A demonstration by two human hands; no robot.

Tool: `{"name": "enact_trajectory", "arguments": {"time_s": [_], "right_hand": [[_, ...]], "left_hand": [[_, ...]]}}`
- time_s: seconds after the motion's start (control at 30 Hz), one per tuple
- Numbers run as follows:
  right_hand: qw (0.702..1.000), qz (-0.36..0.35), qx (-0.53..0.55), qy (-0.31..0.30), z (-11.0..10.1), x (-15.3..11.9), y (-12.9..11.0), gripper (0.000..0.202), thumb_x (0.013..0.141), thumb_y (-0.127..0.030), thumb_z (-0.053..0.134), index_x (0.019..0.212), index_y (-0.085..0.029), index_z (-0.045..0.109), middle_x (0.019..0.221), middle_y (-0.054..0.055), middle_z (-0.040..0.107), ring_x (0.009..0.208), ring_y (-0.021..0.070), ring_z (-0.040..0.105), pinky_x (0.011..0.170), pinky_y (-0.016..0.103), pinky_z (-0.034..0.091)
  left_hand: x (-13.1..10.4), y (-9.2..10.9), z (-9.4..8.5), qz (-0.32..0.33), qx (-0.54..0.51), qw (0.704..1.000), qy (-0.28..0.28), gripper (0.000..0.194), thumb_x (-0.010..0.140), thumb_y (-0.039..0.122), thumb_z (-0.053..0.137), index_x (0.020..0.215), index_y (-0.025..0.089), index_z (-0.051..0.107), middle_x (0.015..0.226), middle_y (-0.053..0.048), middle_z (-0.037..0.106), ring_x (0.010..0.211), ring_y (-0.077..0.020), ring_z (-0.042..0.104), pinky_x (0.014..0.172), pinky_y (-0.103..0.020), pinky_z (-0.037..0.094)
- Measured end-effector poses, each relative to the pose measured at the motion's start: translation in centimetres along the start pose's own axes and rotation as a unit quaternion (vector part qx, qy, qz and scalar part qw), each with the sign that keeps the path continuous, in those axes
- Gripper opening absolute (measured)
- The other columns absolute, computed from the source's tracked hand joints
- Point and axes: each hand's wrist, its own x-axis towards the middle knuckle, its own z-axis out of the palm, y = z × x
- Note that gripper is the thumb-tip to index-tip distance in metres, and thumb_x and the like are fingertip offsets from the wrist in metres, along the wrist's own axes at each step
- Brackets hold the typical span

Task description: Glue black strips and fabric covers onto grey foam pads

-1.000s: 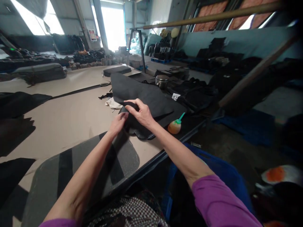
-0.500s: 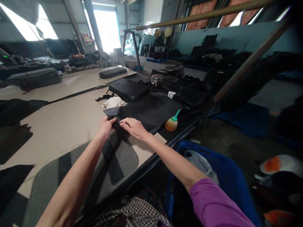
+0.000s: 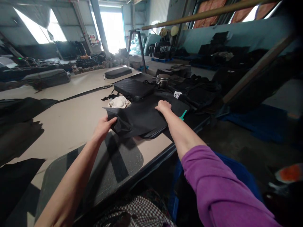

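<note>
Black sheet (image 3: 142, 117) lies on the bench (image 3: 78, 115), just beside a white cloth (image 3: 118, 102); left hand (image 3: 104, 126) pinches its left end, rumpled there; right hand (image 3: 163, 106) sits farther along it, whether gripping I can't tell; metal pot (image 3: 163, 82) stands beyond.

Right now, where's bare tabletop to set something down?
Largest patch: the tan tabletop between the dark pieces at the left, the white cloth and the left hand. Smaller: a strip between the grey panel, the black sheet and the near table edge. Crowded: beyond the black sheet, with the padded case and metal pot.
</note>
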Motion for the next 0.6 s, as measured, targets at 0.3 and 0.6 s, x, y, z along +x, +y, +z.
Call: {"name": "enact_trajectory", "arguments": {"time_s": [0.3,0.6], "right_hand": [[0.998,-0.010,0.058,-0.006,0.0,1.7,0.9,0.034,0.071,-0.025,0.090,0.098,-0.012,0.073,0.104,0.015,0.073,0.105,0.0284,0.069,0.091,0.038,0.053],[0.902,-0.189,0.388,0.009,-2.2,-3.8,-1.5,0.026,0.084,-0.036,0.076,0.094,-0.013,0.070,0.085,0.004,0.069,0.073,0.0163,0.063,0.071,0.034,0.054]], "left_hand": [[-0.4,0.2,-0.6,0.002,-0.009,1.000,0.028,0.048,0.061,0.034,0.090,0.102,0.016,0.075,0.097,-0.007,0.079,0.086,-0.0209,0.072,0.078,-0.030,0.058],[-6.1,4.2,-7.4,0.037,-0.003,0.993,0.108,0.043,0.069,0.030,0.088,0.107,0.014,0.074,0.096,-0.005,0.078,0.086,-0.0211,0.074,0.080,-0.032,0.062]]}}
